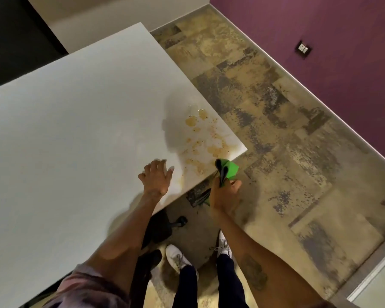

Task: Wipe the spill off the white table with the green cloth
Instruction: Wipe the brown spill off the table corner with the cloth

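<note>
Right hand (223,194) grips bunched green cloth (228,171) just off white tabletop (76,130) edge; brown spill (205,138) lies at 11 o'clock from it, streak running 12-to-6; left hand (157,180) splayed flat, empty

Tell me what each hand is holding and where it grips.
The right hand holds the green cloth, bunched in the fist around its middle, folds sticking out above. The left hand holds nothing; it rests open on the white table.

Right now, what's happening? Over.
Left hand flat on white table. Right hand holds green cloth off the corner. Brown spill unwiped. Nothing blocking.
</note>
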Demonstrator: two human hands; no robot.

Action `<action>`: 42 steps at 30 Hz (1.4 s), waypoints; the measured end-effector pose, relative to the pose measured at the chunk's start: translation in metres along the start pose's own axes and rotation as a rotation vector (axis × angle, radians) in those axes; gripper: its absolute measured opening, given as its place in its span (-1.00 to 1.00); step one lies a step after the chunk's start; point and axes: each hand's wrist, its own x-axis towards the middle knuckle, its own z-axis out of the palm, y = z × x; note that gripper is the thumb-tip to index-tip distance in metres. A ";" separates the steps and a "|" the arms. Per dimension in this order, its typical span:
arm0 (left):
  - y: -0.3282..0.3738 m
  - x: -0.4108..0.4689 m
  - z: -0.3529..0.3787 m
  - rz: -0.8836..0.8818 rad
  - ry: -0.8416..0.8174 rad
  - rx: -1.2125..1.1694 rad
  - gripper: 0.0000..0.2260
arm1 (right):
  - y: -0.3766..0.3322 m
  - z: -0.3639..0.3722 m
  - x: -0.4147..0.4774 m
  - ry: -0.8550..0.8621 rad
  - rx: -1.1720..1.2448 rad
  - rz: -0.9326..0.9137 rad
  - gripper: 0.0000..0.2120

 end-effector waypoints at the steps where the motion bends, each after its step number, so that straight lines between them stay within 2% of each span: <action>1: -0.004 0.000 0.003 0.003 0.010 0.020 -0.54 | 0.006 0.003 -0.003 -0.029 -0.084 -0.010 -0.69; 3: -0.012 0.001 0.008 0.021 0.015 0.061 -0.54 | 0.014 0.009 -0.007 -0.002 -0.101 0.033 -0.62; 8: -0.023 0.007 0.018 0.063 -0.008 0.146 -0.47 | 0.029 0.027 -0.023 -0.056 0.241 0.117 -0.68; 10: -0.026 0.012 0.020 0.063 -0.037 0.182 -0.46 | 0.032 0.033 -0.026 -0.076 0.261 0.140 -0.60; 15: -0.036 0.022 0.028 0.083 -0.088 0.180 -0.45 | 0.022 0.057 -0.034 -0.137 0.365 0.216 -0.63; 21: -0.051 0.026 0.045 0.122 -0.053 0.114 -0.44 | 0.015 0.074 -0.031 -0.042 0.384 0.128 -0.59; 24: -0.053 0.027 0.051 0.128 -0.033 0.078 -0.45 | 0.011 0.082 -0.027 0.009 0.366 0.047 -0.72; 27: -0.052 0.032 0.048 0.146 0.041 0.051 -0.47 | 0.010 0.095 -0.019 0.078 0.270 0.002 -0.60; 31: -0.045 0.054 0.038 0.253 0.175 0.029 -0.48 | 0.011 0.106 -0.024 0.131 0.516 0.048 -0.40; 34: -0.038 0.082 0.037 0.316 0.186 0.036 -0.48 | 0.009 0.117 -0.030 0.130 0.589 -0.026 -0.43; 38: -0.025 0.111 0.040 0.270 0.180 -0.047 -0.48 | 0.008 0.131 -0.023 0.175 0.669 -0.046 -0.43; 42: -0.023 0.120 0.044 0.216 0.230 -0.035 -0.48 | 0.008 0.142 -0.017 0.179 0.752 0.013 -0.37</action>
